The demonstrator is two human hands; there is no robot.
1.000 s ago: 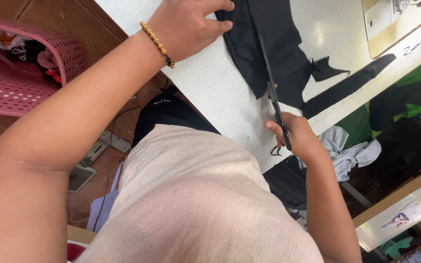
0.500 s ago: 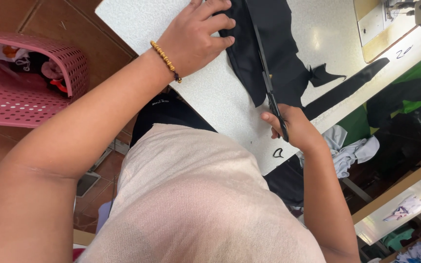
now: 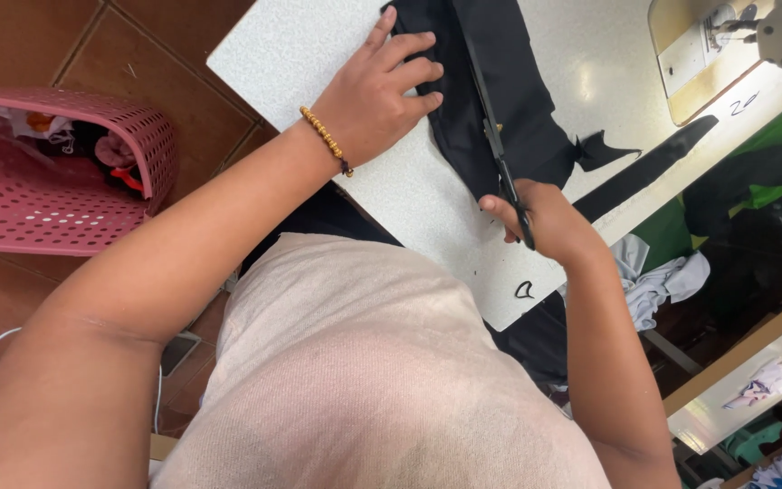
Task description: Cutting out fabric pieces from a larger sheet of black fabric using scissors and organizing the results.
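Now left hand open, fingers spread, pressing black fabric flat near table corner; beaded bracelet on wrist. Right hand closed round scissors handles, blades lying over fabric, close to table's near edge. Pink basket on floor beside table

Left hand flat on black fabric; right hand around scissors on white table

Black fabric, speckled white table, pink perforated basket
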